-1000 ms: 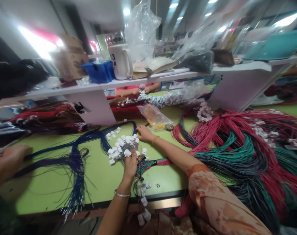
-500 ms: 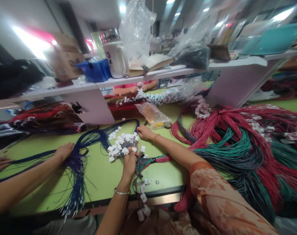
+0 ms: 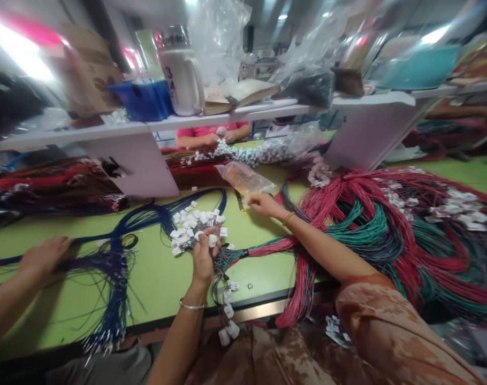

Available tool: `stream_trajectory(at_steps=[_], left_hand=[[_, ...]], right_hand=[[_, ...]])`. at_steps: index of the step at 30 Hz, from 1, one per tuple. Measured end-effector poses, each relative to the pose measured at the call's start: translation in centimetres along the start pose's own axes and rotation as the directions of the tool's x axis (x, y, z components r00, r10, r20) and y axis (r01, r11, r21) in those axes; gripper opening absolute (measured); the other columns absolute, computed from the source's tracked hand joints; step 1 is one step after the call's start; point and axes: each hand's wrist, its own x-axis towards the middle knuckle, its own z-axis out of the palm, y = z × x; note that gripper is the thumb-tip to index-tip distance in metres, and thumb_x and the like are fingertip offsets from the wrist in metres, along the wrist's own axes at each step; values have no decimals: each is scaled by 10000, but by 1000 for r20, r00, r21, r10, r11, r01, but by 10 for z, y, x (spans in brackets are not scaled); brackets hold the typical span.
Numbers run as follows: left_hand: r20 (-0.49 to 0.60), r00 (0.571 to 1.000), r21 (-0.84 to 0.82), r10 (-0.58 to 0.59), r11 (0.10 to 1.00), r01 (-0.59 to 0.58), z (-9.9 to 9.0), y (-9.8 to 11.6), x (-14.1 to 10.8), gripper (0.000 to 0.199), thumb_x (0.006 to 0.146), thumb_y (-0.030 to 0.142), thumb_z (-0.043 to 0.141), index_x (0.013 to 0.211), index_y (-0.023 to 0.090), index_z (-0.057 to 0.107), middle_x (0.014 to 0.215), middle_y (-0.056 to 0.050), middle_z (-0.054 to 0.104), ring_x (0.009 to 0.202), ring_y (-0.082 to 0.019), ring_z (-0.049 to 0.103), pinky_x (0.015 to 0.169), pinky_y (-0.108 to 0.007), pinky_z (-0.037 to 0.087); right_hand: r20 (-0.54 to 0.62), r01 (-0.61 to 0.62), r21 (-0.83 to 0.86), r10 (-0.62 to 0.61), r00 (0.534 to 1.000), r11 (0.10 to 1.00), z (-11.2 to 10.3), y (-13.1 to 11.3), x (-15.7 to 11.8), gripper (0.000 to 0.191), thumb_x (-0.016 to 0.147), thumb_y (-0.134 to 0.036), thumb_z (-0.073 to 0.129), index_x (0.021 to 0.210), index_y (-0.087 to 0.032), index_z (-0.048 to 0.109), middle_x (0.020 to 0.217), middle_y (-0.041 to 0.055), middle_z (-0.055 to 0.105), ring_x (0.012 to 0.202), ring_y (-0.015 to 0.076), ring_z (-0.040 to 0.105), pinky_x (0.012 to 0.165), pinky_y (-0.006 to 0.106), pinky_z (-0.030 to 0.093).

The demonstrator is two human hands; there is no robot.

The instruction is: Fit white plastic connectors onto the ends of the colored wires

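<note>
My left hand (image 3: pixel 204 256), with a silver bangle on the wrist, is closed around a white plastic connector (image 3: pixel 212 240) at the end of thin wires. Under and beyond its fingers lies a heap of white connectors (image 3: pixel 184 227). A bundle of red and green wires (image 3: pixel 269 247), banded in black, runs right from this hand. More connectors (image 3: pixel 228 310) dangle over the table edge. My right hand (image 3: pixel 263 206) is pinched at the near side of a clear plastic bag (image 3: pixel 245 179) with yellow-orange contents; what its fingertips hold is hidden. Tiny yellow bits show by them.
A co-worker's hand (image 3: pixel 45 259) is on dark blue wires (image 3: pixel 117 278) at left. Red, green and black wires (image 3: pixel 372 230) are piled at right. A shelf (image 3: pixel 231 118) crosses the back with a mug (image 3: pixel 183 80) and blue bin (image 3: pixel 143 100). Another person's hands work behind it.
My right hand has moved from beside the blue wires, right and away, to the plastic bag. My left hand keeps its grip. The co-worker's hand has slid left, and the view has shifted slightly.
</note>
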Motion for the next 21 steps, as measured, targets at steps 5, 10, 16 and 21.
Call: stream_trajectory(at_steps=[5,10,16,21], left_hand=[[49,997,17,-61,998,61,6,6,-3,602,816,763,521,1083,225,481,594,59,527,474,-98,429,437,-203,275],[174,983,70,-52,997,41,5,2,-1,553,787,716,614,934,186,555,732,12,625,486,-62,397,462,-205,310],[199,979,93,-44,995,26,5,-4,-1,572,797,640,667,1066,135,659,801,-47,699,714,-146,609,707,-267,464],[213,977,52,-25,999,14,6,-4,-3,564,809,602,677,1161,178,557,763,-17,695,635,-136,627,631,-254,470]], right_hand=[[10,-59,21,59,998,998,12,-6,-15,249,795,-78,582,979,-123,743,940,75,754,802,168,639,752,240,453],[-25,-127,3,127,992,992,23,-6,-14,223,813,-112,613,1004,-104,727,941,113,742,811,196,631,767,267,454],[-28,-105,15,106,994,994,27,-2,-8,120,826,-159,625,869,-141,736,935,93,735,843,198,619,801,271,447],[-59,-130,77,134,989,989,25,-1,-11,167,838,-142,548,860,-129,712,849,71,729,757,167,608,741,246,447]])
